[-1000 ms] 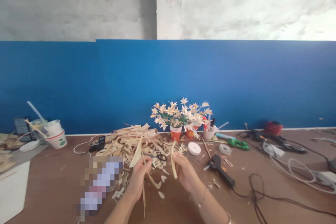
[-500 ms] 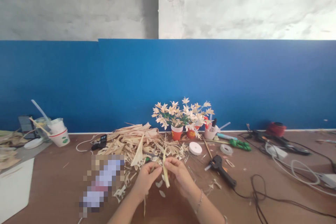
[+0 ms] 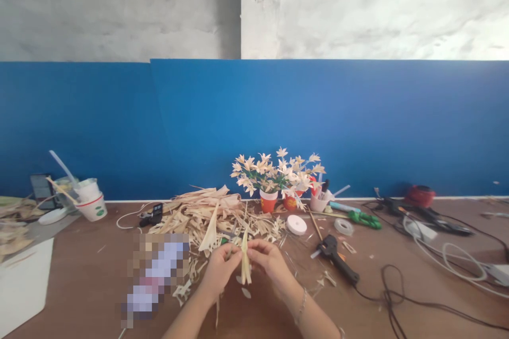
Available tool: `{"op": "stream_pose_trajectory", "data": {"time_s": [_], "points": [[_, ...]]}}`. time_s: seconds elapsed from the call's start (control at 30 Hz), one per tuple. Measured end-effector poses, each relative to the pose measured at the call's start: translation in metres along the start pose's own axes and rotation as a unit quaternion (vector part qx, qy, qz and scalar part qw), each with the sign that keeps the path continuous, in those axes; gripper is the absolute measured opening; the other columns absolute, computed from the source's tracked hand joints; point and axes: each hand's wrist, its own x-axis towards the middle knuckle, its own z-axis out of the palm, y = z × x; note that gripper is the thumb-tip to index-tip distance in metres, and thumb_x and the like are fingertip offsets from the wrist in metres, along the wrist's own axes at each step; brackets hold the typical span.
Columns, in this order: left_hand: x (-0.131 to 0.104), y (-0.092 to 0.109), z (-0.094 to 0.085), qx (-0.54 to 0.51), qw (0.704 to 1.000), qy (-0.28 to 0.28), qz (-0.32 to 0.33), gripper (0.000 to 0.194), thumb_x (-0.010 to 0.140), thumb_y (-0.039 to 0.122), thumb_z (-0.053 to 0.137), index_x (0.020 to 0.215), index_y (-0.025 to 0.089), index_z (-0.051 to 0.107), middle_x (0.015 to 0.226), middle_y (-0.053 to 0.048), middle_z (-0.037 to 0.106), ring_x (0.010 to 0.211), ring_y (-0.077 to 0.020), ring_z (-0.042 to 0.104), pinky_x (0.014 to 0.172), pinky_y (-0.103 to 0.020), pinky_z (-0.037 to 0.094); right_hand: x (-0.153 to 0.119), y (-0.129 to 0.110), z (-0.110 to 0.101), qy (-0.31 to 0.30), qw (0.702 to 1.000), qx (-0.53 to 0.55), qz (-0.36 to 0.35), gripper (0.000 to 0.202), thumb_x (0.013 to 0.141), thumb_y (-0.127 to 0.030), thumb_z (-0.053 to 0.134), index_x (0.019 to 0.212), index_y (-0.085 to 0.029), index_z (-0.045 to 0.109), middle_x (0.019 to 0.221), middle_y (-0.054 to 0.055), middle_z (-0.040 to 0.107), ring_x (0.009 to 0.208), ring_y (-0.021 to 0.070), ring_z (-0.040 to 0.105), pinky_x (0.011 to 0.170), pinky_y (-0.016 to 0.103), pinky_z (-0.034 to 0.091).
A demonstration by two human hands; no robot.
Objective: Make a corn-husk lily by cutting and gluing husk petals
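Note:
A pale yellow-green strip of corn husk [image 3: 246,267] stands upright between my hands, folded lengthwise, its lower end pointing toward me. My left hand [image 3: 219,271] pinches its left edge with thumb and fingers. From the other side my right hand [image 3: 269,264] grips it, thumb and forefinger closed. Something small and dark shows by the left fingers, but I cannot make out what it is. Just beyond the hands lies a heap of dry husks [image 3: 212,204]. Small cut petal-shaped pieces [image 3: 246,293] lie on the table below the strip.
Husk flowers [image 3: 274,169] stand in red cups [image 3: 268,202] at the back. A white tape roll [image 3: 296,224], a clear tape roll [image 3: 343,226] and a glue gun [image 3: 338,259] with its cable lie to the right. White cups [image 3: 91,207] stand far left; chargers and cords [image 3: 421,230] lie far right.
The husk strip has turned and opened a little, showing its broader face. My right hand has shifted its grip slightly; my left fingers have moved onto the strip's edge.

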Motion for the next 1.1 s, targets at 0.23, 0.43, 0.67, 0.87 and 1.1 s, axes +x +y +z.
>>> {"op": "stream_pose_trajectory", "data": {"time_s": [0.23, 0.43, 0.67, 0.87, 1.1], "points": [[-0.0018, 0.0052, 0.0010, -0.004, 1.000, -0.003, -0.009, 0.027, 0.069, 0.040, 0.057, 0.059, 0.017, 0.052, 0.053, 0.002, 0.055, 0.053, -0.0130, 0.052, 0.056, -0.024, 0.042, -0.0006, 0.0007, 0.0008, -0.023, 0.998, 0.051, 0.006, 0.027, 0.055, -0.025, 0.078, 0.077, -0.013, 0.066, 0.063, 0.001, 0.064, 0.050, 0.0098, 0.053, 0.051, 0.022, 0.040], [-0.0030, 0.0077, 0.0020, -0.040, 0.998, -0.031, -0.032, 0.027, 0.069, 0.042, 0.057, 0.062, 0.017, 0.055, 0.053, 0.001, 0.058, 0.054, -0.0156, 0.055, 0.058, -0.027, 0.044, -0.0028, -0.0030, 0.0041, -0.080, 0.987, 0.133, 0.046, 0.023, 0.058, -0.019, 0.075, 0.078, -0.012, 0.068, 0.058, 0.000, 0.061, 0.046, 0.0059, 0.047, 0.048, 0.018, 0.036], [-0.0025, 0.0103, -0.0044, -0.001, 0.998, 0.067, -0.010, 0.022, 0.069, 0.037, 0.058, 0.066, 0.015, 0.060, 0.050, 0.006, 0.048, 0.047, -0.0089, 0.041, 0.048, -0.020, 0.033, -0.0020, -0.0052, -0.0003, -0.097, 0.986, 0.129, 0.041, 0.019, 0.062, -0.017, 0.072, 0.080, -0.012, 0.069, 0.059, 0.000, 0.060, 0.047, 0.0066, 0.047, 0.046, 0.018, 0.035], [-0.0029, 0.0047, -0.0012, 0.021, 0.998, 0.049, 0.038, 0.018, 0.066, 0.033, 0.064, 0.065, 0.016, 0.058, 0.051, 0.004, 0.053, 0.047, -0.0094, 0.046, 0.048, -0.020, 0.036, -0.0003, 0.0005, -0.0021, -0.076, 0.992, 0.105, 0.004, 0.017, 0.063, -0.018, 0.074, 0.077, -0.012, 0.067, 0.066, 0.002, 0.063, 0.051, 0.0071, 0.051, 0.050, 0.018, 0.038], [-0.0024, 0.0028, -0.0006, 0.059, 0.997, 0.023, 0.053, 0.012, 0.068, 0.028, 0.061, 0.067, 0.016, 0.060, 0.055, 0.002, 0.059, 0.052, -0.0122, 0.053, 0.054, -0.022, 0.042, -0.0023, -0.0021, -0.0004, -0.071, 0.993, 0.092, 0.000, 0.019, 0.062, -0.022, 0.075, 0.075, -0.012, 0.066, 0.064, 0.001, 0.063, 0.051, 0.0082, 0.052, 0.052, 0.020, 0.038]]}}
